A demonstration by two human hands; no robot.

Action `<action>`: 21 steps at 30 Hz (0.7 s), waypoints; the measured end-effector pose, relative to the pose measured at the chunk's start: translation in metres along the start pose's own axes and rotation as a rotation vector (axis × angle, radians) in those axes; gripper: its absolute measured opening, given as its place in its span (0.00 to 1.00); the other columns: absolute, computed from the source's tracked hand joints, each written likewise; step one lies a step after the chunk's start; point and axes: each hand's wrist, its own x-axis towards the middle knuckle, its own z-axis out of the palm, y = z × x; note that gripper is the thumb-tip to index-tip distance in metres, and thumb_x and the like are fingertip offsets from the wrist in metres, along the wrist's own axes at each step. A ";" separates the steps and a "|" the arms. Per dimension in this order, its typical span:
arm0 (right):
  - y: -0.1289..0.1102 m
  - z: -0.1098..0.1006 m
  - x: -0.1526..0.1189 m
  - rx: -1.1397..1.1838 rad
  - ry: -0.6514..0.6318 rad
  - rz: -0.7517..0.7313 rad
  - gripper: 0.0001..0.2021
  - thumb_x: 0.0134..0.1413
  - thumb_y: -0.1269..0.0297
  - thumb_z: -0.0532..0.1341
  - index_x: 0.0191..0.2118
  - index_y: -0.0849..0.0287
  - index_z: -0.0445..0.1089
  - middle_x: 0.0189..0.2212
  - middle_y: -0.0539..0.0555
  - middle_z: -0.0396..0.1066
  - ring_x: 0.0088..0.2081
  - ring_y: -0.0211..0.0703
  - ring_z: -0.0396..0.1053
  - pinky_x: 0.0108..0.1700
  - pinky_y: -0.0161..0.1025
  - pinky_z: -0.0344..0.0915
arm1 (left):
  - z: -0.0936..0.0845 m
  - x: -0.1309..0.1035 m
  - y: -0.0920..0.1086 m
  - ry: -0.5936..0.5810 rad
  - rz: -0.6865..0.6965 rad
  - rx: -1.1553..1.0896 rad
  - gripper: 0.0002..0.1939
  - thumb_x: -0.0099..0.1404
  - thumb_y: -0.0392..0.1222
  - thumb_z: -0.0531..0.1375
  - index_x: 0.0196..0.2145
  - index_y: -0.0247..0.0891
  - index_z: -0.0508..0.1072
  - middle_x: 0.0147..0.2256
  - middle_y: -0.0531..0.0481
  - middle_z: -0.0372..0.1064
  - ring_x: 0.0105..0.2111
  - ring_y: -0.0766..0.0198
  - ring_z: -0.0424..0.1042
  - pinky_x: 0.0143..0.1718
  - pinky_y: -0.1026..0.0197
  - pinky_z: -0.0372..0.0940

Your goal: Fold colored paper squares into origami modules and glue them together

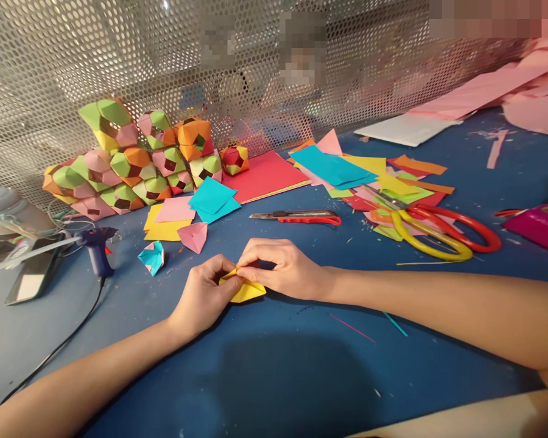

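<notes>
A small folded piece of yellow paper (247, 293) lies low over the blue table, pinched by both of my hands. My left hand (207, 289) grips its left side between thumb and fingers. From the right, my right hand (281, 267) presses thumb and index finger together at the paper's top edge. Part of the paper is hidden under the fingers. Just beyond my left hand sit a folded pink paper piece (194, 237) and a blue-and-pink folded unit (152, 258). Behind them are blue paper squares (214, 201), pink ones and yellow sheets (159, 229).
Folded paper balls (134, 164) are stacked against a perforated metal screen (132, 61). A utility knife (296, 216) lies beyond my hands. Large scissors (438, 228) rest on paper scraps at right. A blue glue gun (98, 249) with a cord stands left, near a phone (34, 277).
</notes>
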 end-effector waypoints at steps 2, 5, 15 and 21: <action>0.001 0.001 -0.001 -0.004 0.002 -0.046 0.05 0.56 0.69 0.58 0.31 0.60 0.69 0.27 0.51 0.68 0.30 0.35 0.66 0.33 0.34 0.64 | 0.000 -0.001 0.000 -0.003 0.003 0.031 0.07 0.57 0.40 0.59 0.25 0.36 0.69 0.24 0.54 0.65 0.25 0.70 0.62 0.25 0.69 0.58; 0.002 0.000 -0.002 -0.012 -0.012 -0.090 0.06 0.57 0.69 0.56 0.31 0.59 0.69 0.27 0.51 0.67 0.30 0.35 0.66 0.33 0.34 0.64 | 0.001 -0.001 0.000 -0.007 -0.009 0.024 0.07 0.57 0.40 0.59 0.24 0.36 0.69 0.23 0.54 0.65 0.24 0.70 0.62 0.25 0.69 0.58; 0.003 0.001 0.004 -0.092 0.023 0.191 0.03 0.54 0.67 0.58 0.33 0.61 0.68 0.29 0.51 0.68 0.30 0.36 0.64 0.33 0.34 0.63 | 0.000 0.009 0.000 0.177 -0.113 -0.286 0.10 0.55 0.44 0.62 0.29 0.36 0.67 0.29 0.52 0.70 0.28 0.67 0.68 0.29 0.65 0.64; 0.008 0.004 0.004 -0.119 0.049 0.221 0.07 0.51 0.72 0.60 0.24 0.61 0.65 0.22 0.47 0.65 0.25 0.33 0.61 0.28 0.31 0.58 | 0.001 0.008 0.002 0.143 -0.105 -0.174 0.09 0.55 0.42 0.62 0.27 0.36 0.67 0.27 0.53 0.69 0.27 0.68 0.67 0.28 0.66 0.62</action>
